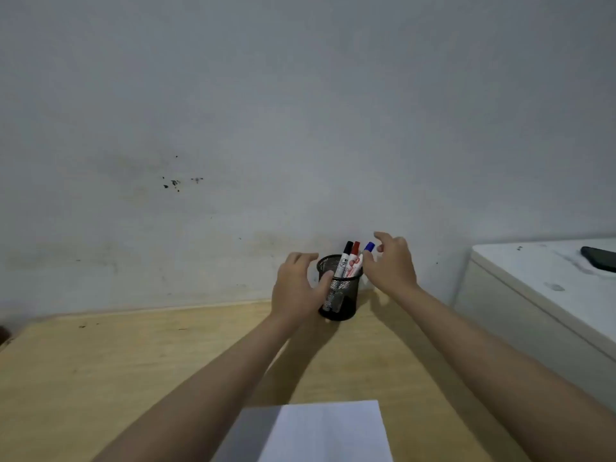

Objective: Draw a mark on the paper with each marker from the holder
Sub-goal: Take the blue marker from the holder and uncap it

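Observation:
A black mesh holder (343, 301) stands at the far edge of the wooden table against the wall. Three markers lean in it: a black-capped marker (345, 256), a red-capped marker (355, 253) and a blue-capped marker (369, 246). My left hand (298, 288) curls around the holder's left side, thumb on the mesh. My right hand (390, 263) hovers at the holder's right with fingers apart, fingertips by the blue cap, holding nothing. A white sheet of paper (330, 431) lies at the near edge of the table, between my forearms.
The wooden table (133, 368) runs left and toward me. A white cabinet (533, 295) stands at the right, with a dark phone (598, 258) on top. The wall (300, 128) rises right behind the holder.

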